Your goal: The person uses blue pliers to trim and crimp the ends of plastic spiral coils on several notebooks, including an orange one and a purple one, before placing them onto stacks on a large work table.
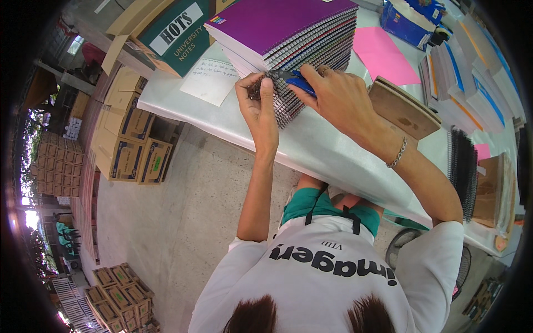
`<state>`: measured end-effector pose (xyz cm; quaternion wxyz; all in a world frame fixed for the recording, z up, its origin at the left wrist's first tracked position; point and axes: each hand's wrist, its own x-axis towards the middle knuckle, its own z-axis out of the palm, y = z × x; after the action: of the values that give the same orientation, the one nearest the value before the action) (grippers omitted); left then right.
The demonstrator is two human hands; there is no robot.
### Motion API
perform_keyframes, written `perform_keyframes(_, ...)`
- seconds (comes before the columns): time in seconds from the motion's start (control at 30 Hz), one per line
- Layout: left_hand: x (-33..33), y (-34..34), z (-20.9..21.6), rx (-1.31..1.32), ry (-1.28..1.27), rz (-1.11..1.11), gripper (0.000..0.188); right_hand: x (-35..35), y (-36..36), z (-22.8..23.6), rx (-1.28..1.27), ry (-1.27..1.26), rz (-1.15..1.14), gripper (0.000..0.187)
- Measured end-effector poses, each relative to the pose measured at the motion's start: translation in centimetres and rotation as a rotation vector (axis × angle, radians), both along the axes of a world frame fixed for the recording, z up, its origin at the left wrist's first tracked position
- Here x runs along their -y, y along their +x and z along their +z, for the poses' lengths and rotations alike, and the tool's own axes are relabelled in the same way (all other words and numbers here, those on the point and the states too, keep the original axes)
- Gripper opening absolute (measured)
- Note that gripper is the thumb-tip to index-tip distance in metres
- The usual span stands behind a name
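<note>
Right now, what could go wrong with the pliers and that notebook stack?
1. The blue-handled pliers in the right hand work very close to the left hand, so a slip might nip its thumb.
2. The notebook stack is tall and stands near the front edge of the table; a hard tug could shift or topple it.
</note>
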<state>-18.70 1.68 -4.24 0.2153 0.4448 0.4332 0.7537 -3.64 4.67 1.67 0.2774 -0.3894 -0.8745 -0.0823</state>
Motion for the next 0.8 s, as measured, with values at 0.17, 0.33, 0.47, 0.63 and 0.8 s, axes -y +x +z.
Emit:
perform_keyframes(0.17,-0.2,-0.2,-0.7,0.144,0.014,-0.014,0.029,0.6,0.6,-0.2,-0.039,-0.016,-0.009,0.035)
perform_keyframes(0.33,0.1,0.5,0.4,0.238,0.036,-0.078,0.031,0.8,1.1,-0.7,-0.072,0.083,-0.012,0.037)
perform_keyframes(0.47,0.7,0.3,0.0,0.043,-0.051,-0.035,0.031,0.4,0.6,-1.1,-0.083,0.115,0.008,0.037)
perform_keyframes(0.63,1.2,0.4,0.5,0.002,-0.104,-0.03,0.029,0.0,0.3,-1.3,-0.068,0.138,0.015,0.037)
perform_keyframes(0.8,0.8,0.6,0.1,-0.05,-0.072,0.044,0.029,-0.4,0.4,-1.7,-0.019,0.045,-0.002,0.035)
